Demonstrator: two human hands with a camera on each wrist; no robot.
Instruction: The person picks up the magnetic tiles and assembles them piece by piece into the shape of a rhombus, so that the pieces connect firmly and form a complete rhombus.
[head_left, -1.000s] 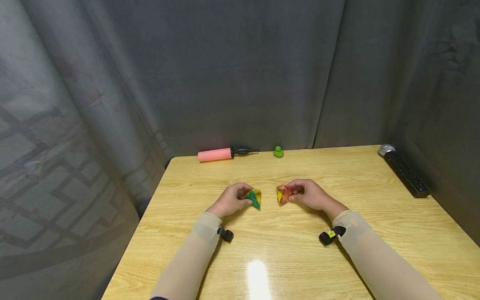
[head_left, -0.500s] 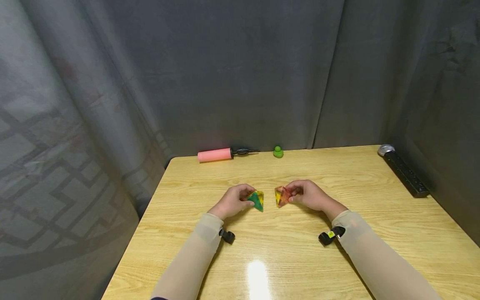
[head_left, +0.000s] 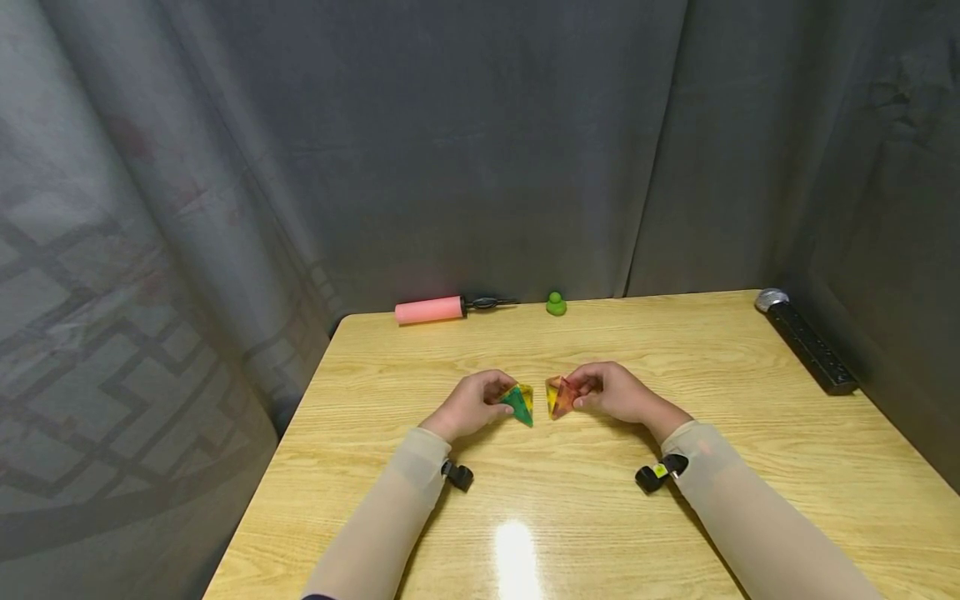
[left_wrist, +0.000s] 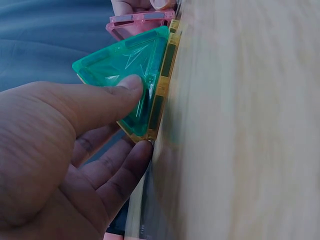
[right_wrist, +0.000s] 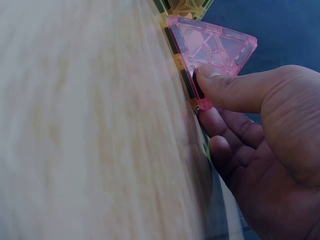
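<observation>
My left hand (head_left: pixel 468 403) pinches a piece made of triangular magnetic tiles, with a translucent green tile (left_wrist: pixel 120 60) facing the thumb and a yellow-orange tile (left_wrist: pixel 161 87) along the table side. Across from it, my right hand (head_left: pixel 617 392) pinches a similar piece: a pink-red tile (right_wrist: pixel 215 45) joined to a yellow-orange tile (right_wrist: pixel 181 67). The two pieces stand on or just over the middle of the table, point-down edges toward me; a narrow gap parts them in the head view. Curled fingers hide the outer sides of both pieces.
At the back of the wooden table (head_left: pixel 600 517) lie a pink hand pump (head_left: pixel 431 310) with a black end and a small green toy (head_left: pixel 556 304). A black microphone (head_left: pixel 806 342) with a silver head lies along the right edge. Grey curtains hang behind and at the sides.
Both hands have moved slightly toward each other and a little nearer me, still holding their tiles. The gap between the two pieces has narrowed.
</observation>
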